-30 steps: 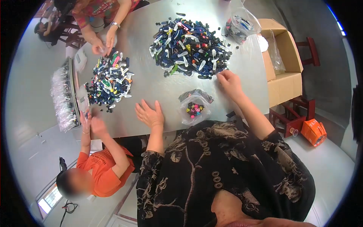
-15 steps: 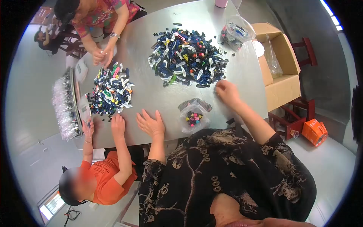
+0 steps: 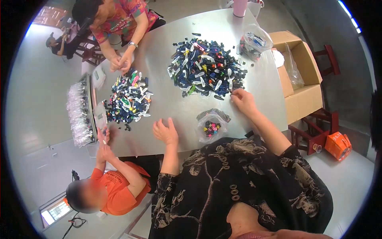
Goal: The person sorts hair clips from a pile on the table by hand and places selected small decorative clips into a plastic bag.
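My right hand (image 3: 243, 101) is at the near right edge of a big pile of hair clips (image 3: 207, 67), mostly dark with white and coloured ones mixed in. Its thumb and fingertips pinch together by a small dark piece too small to name. Left of centre, my left hand (image 3: 166, 132) rests at the table, thumb apart from loosely bent fingers, with nothing in it. Between my hands, close to my body, stands an open clear plastic bag (image 3: 211, 126) with small pink, yellow and black pieces.
A smaller clip pile (image 3: 129, 97) lies to the left on the metal table (image 3: 179, 139). One co-worker (image 3: 123, 20) sits across, another in orange (image 3: 123, 183) at left. A filled bag (image 3: 254, 44), pink cup (image 3: 239, 8) and cardboard box (image 3: 304, 95) are at right.
The view has shifted, moving the scene rightward and down. My right fingertips have come nearer the big pile's edge. My left fingers are less spread. The co-worker in orange has brought both hands together.
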The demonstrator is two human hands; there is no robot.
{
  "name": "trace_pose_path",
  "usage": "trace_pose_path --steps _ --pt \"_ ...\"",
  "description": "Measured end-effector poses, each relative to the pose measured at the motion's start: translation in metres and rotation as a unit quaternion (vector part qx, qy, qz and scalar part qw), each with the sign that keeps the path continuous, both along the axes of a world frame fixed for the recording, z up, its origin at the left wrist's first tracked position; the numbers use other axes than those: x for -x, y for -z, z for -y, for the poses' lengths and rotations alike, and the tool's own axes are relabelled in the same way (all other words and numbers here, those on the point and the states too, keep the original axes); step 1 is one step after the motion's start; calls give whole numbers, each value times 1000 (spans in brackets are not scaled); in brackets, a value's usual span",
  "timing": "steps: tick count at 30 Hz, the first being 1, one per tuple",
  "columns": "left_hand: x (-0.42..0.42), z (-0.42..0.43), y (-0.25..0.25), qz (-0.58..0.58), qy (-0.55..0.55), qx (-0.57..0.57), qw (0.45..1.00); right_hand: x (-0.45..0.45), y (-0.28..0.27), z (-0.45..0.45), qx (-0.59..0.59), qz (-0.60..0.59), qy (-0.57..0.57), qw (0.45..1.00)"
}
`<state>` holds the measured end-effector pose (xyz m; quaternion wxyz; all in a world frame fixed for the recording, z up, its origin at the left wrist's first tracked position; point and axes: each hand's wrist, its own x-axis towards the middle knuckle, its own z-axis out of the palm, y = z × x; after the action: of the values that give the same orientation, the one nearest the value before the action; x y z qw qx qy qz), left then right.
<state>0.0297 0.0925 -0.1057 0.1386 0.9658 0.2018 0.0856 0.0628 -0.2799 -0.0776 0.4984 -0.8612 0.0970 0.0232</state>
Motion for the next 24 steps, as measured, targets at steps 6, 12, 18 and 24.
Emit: trace_pose_path --steps 6,12,18,24 --pt "-47 30 -4 49 95 39 993 22 -117 -22 -259 -22 -37 965" --pt "-96 53 5 26 211 152 965 21 -89 -16 -234 -43 -69 969" --pt "-106 59 11 23 236 161 958 51 2 37 50 31 87 994" --pt "-106 46 23 39 218 197 955 47 3 37 160 18 76 984"
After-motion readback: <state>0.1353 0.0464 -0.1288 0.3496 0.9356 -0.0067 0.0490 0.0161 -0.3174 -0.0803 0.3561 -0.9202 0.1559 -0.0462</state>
